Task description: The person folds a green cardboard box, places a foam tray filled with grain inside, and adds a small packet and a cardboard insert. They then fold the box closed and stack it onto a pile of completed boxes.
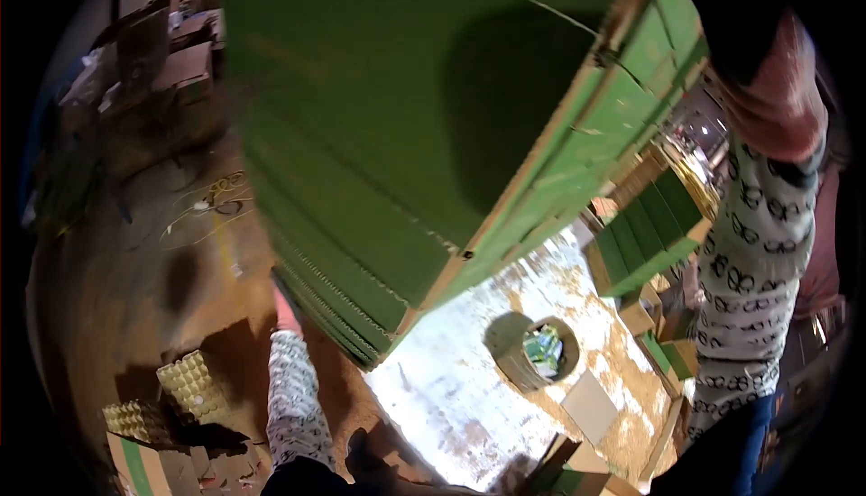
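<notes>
A large stack of flattened green cardboard [361,135], bound with thin string, fills the upper middle of the head view, tilted and close to the camera. At its lower left edge is my left hand [286,311]; a little of it shows below a patterned sleeve, and its fingers are hidden at the cardboard. My right hand [783,90] is at the upper right, beside the stack's right edge. Dark shadow or dark covering hides its fingers, so its grip cannot be made out.
Below the stack, a round bin [523,365] with green and white items stands on a whitish floor patch [433,397]. Yellow egg trays [194,386] lie lower left. Another green cardboard stack [645,234] is at the right. Cardboard piles [185,68] stand upper left.
</notes>
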Demonstrator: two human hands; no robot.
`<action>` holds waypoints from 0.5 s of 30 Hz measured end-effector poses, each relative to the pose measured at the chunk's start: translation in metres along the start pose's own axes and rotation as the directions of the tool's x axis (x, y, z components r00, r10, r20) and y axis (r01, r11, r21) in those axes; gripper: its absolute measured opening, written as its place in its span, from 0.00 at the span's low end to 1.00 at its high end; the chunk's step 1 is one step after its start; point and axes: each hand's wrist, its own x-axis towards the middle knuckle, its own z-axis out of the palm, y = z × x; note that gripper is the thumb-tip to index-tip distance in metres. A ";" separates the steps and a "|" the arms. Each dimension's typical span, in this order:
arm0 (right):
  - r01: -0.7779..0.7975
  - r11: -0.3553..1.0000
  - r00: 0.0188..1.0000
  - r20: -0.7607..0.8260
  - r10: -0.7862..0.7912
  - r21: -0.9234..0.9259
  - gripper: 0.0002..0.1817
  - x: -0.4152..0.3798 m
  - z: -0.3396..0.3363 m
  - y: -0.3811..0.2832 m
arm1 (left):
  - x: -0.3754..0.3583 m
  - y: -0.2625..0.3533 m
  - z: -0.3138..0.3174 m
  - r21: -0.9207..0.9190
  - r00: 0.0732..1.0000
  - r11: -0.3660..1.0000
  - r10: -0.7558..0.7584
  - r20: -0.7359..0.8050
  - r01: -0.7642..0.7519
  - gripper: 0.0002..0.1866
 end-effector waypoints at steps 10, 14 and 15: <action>0.189 0.980 0.981 -0.019 -0.191 -0.069 0.16 -0.005 0.017 -0.022 | -0.193 -0.050 -0.015 0.239 0.928 0.926 0.336 -0.162 -0.294 0.29; 0.210 0.953 0.978 0.035 -0.207 -0.221 0.15 -0.006 0.025 -0.033 | -0.240 -0.111 -0.018 0.848 0.811 0.504 0.558 -0.175 -0.163 0.24; 0.207 0.940 0.978 0.063 -0.198 -0.272 0.14 -0.008 0.028 -0.037 | -0.250 -0.117 -0.025 0.967 0.802 0.253 0.583 -0.128 -0.030 0.23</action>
